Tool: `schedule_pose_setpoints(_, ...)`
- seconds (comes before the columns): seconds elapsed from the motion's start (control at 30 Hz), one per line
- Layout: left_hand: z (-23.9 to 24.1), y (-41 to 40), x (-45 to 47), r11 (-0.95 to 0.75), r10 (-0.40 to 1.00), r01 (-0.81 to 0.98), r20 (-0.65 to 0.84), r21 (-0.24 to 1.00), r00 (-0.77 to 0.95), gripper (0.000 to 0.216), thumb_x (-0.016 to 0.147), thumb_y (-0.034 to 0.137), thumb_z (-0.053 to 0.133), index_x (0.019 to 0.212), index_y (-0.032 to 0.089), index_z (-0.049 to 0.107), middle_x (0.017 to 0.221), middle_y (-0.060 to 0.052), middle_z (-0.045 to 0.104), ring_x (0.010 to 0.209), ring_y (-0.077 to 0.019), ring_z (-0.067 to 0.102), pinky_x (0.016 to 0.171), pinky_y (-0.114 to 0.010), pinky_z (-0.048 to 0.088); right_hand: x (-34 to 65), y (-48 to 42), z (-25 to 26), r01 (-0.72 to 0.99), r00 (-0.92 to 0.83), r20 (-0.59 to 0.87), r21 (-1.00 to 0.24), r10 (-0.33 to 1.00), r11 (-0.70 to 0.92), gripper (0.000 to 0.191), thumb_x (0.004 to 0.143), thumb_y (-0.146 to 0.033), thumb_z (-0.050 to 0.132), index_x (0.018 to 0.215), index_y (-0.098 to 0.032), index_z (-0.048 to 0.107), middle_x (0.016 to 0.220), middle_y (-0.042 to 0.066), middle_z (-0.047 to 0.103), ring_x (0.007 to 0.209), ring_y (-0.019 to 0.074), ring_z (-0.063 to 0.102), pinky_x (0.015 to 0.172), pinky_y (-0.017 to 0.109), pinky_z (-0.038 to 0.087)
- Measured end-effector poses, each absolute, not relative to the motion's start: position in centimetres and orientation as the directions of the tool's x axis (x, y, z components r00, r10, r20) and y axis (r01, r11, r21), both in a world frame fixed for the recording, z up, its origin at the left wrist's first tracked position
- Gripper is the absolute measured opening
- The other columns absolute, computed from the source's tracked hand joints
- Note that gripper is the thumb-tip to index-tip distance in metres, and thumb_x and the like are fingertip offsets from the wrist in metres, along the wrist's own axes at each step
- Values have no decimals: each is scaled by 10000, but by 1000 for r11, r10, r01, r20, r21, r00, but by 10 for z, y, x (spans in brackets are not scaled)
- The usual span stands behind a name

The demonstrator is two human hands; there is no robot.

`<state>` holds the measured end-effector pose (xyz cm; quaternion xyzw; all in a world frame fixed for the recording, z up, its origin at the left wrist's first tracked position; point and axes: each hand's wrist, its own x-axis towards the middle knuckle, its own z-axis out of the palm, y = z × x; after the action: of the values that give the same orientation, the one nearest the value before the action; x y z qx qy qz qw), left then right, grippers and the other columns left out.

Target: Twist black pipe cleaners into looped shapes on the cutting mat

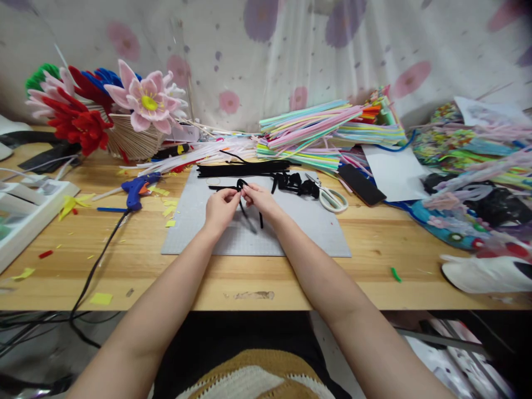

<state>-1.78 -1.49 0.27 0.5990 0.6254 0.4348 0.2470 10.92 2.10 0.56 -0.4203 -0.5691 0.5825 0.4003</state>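
Flowered cloth [257, 55] hangs behind a wooden surface [374, 238] that runs across the whole view. A grey cutting mat [291, 233] lies at its centre, directly in front of you.

1. Hands. Your left hand [221, 209] and right hand [258, 198] meet over the far half of the mat, fingertips almost touching. Both pinch the same black pipe cleaner [261, 221]. Neither hand is free.
2. Held item. The black pipe cleaner forms a small loop just above your fingertips. Its loose ends hang down below the right hand, over the mat.
3. Stock on the mat. A straight bundle of black stems [243, 168] lies along the mat's far edge, just beyond your hands. A cluster of curled black pieces [297, 183] sits to the right of your hands.
4. Tools. The scissors [330, 197] rest at the mat's far right corner, beside the curled pieces. A blue glue gun [137, 191] lies off the mat to the left, with its cord trailing over the near edge.
5. Background stock. A stack of pastel stems [316, 130] lies behind the mat to the right. A pink flower [145, 102] stands at the far left.
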Motion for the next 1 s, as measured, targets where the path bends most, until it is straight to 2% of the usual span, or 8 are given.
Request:
schedule_pose_setpoints(0.13,8,-23,-9,-25,965,615,180,788,-192,261,770,375,526,767,170,688,681,-39,670,612,-146,574,580,-256,363,101,24,-10,139,-214,90,-983,973,121,223,847,-270,403,649,-188,463,551,-49,398,522,84,407,549,212,378)
schedule_pose_setpoints(0.3,9,-25,-6,-15,975,692,164,722,-150,244,775,319,492,708,172,675,657,-35,656,584,-140,539,549,-255,320,95,24,-16,276,-146,280,-909,949,311,108,800,-237,479,740,-193,557,778,4,563,805,137,523,802,284,414)
schedule_pose_setpoints(0.47,1,-22,-6,-41,977,617,161,786,-140,311,796,335,448,763,154,700,668,-40,661,607,-146,551,558,-250,343,91,26,-21,103,-304,176,-971,936,217,181,841,-281,428,804,-176,571,773,3,589,765,126,553,761,268,446)
schedule_pose_setpoints(0.6,2,-18,-14,-120,992,677,111,726,56,251,759,307,491,791,183,707,687,-34,672,613,-150,559,568,-252,361,100,28,-20,229,-222,156,-951,963,207,142,831,-261,462,762,-177,553,729,-13,587,708,111,543,710,247,436)
schedule_pose_setpoints(0.7,8,-14,-25,-82,992,716,129,693,-11,234,739,344,520,712,184,689,644,-34,649,606,-152,548,560,-253,365,105,24,-12,286,-165,100,-947,981,144,141,850,-250,441,754,-182,520,643,-31,557,595,88,516,613,221,420)
schedule_pose_setpoints(0.8,10,-9,-34,-110,966,538,217,836,-140,259,753,386,510,745,169,652,653,-24,623,580,-129,531,537,-233,380,101,16,-3,162,-330,-43,-987,943,12,156,885,-245,381,783,-186,483,532,-61,476,438,64,441,475,193,376)
schedule_pose_setpoints(0.9,8,-5,-37,-107,976,292,157,950,-154,255,716,410,565,757,164,619,599,0,578,489,-100,476,455,-211,358,96,9,2,78,-460,-107,-994,881,-80,167,899,-243,374,773,-183,465,485,-77,419,384,50,394,410,169,336)
schedule_pose_setpoints(1.0,5,-3,-36,-54,984,215,88,975,-153,259,703,423,590,681,165,580,505,23,515,426,-85,421,408,-200,325,94,6,3,62,-490,-111,-994,864,-92,217,912,-286,369,749,-178,463,458,-84,375,363,43,355,382,159,305)
